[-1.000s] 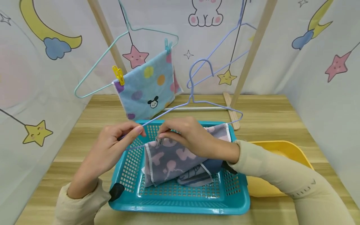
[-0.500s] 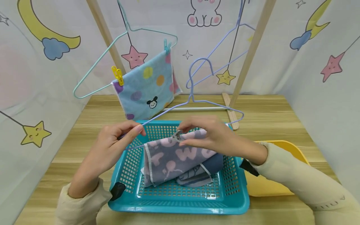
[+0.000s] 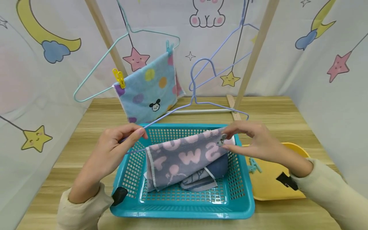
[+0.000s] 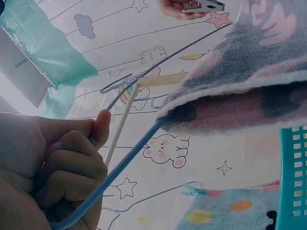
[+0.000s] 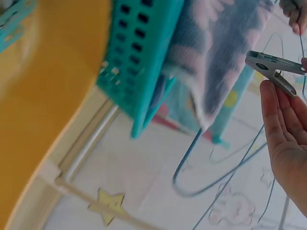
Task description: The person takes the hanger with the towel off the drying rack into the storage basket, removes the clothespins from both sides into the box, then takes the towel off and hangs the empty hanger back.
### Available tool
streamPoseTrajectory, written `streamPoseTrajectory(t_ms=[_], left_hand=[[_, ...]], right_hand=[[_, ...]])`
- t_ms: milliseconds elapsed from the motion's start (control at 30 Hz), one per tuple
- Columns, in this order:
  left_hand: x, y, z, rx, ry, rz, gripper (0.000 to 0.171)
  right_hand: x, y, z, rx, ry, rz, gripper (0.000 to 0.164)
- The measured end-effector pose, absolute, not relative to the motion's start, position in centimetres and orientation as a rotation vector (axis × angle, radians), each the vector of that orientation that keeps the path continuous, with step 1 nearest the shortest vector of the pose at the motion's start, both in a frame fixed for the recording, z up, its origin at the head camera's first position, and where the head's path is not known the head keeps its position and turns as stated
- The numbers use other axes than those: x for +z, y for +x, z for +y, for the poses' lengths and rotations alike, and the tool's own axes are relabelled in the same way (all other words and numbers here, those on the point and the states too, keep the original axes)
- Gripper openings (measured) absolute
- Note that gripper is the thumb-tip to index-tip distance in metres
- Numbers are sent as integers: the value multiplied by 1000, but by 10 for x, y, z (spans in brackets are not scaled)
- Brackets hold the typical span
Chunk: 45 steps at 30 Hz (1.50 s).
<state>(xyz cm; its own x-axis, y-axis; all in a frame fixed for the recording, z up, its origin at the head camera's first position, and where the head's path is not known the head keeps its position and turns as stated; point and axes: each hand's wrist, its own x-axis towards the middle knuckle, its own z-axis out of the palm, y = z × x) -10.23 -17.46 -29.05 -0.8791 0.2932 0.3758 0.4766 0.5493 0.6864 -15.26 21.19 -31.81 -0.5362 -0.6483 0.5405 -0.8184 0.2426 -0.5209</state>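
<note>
My left hand (image 3: 113, 151) grips the left end of a lavender-blue clothes hanger (image 3: 170, 112), held up over a teal basket (image 3: 184, 213). Draped over its lower bar is a folded grey towel (image 3: 179, 164) with pink lettering. Near the towel's upper right corner, my right hand (image 3: 260, 143) pinches a grey clothespin (image 3: 222, 140) between thumb and fingers. In the right wrist view the clothespin (image 5: 274, 67) has its handles between thumb and fingers, beside the towel's edge (image 5: 225, 62). The left wrist view shows fingers curled around the hanger's corner (image 4: 110, 179).
Dark blue and grey cloth (image 3: 201, 180) lies in the basket. Teal clothespins (image 3: 253, 165) sit in a yellow tray (image 3: 276, 191) at right. Behind, a polka-dot towel (image 3: 146, 95) hangs clipped to a mint hanger (image 3: 96, 67). Another lavender hanger (image 3: 227, 44) hangs by a wooden post (image 3: 258, 48).
My right hand has moved rightward along the towel's top edge with the grey clothespin, from its left end to its right. Teal clothespins in the tray have come into view. My left hand keeps its grip.
</note>
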Motion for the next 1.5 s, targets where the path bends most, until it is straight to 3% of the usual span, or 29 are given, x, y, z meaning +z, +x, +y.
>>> streamPoseTrajectory(t_ms=[300, 733, 1133, 1500], left_hand=[[-290, -100, -178, -1276, -640, -2536, 20], [-289, -99, -180, -1288, -622, -2536, 20], [-291, -98, -181, -1274, -616, -2536, 20], [-289, -97, -180, -1287, -610, -2545, 22]], right_hand=[[-332, -154, 275, 1065, 1266, -2410, 50], [-364, -140, 323, 1016, 1060, -2663, 38], [-359, -140, 306, 1023, 1048, -2664, 32], [-326, -150, 256, 1007, 1328, -2473, 42]])
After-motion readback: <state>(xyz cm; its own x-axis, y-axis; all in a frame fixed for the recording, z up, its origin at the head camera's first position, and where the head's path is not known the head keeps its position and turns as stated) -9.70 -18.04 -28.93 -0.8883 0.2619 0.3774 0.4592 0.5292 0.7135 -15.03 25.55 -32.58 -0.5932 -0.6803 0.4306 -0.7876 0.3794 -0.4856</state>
